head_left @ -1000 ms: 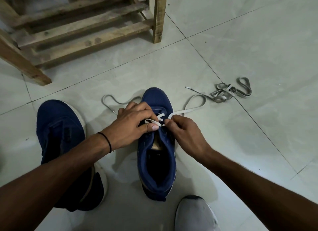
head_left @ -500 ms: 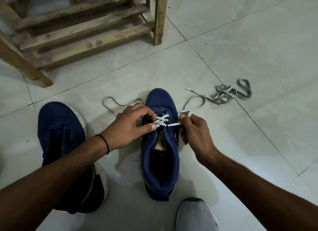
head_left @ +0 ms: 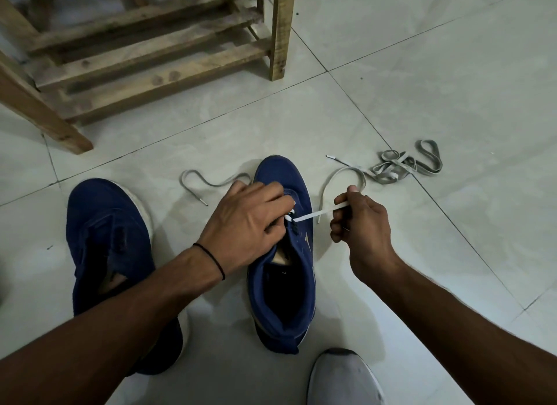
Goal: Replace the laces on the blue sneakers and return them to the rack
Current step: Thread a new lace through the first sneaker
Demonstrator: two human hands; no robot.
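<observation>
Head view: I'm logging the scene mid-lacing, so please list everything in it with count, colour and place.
centre sneaker: 1, navy blue, middle of the floor, toe pointing away
second sneaker: 1, navy blue with white sole, left of it, partly under the left forearm
white lace: 1, white, threaded in the centre sneaker's front eyelets, one end loose on the floor, left
grey lace: 1, grey, bunched on the floor, right
wooden rack: 1, brown, upper left
floor: pale tiles
wristband: 1, black, left wrist
pale toe: 1, grey-white, bottom edge; sock or shoe, cannot tell
left hand: 1, over the eyelets, fingers curled; grip hidden
right hand: 1, right of the centre sneaker, pinching the white lace
</observation>
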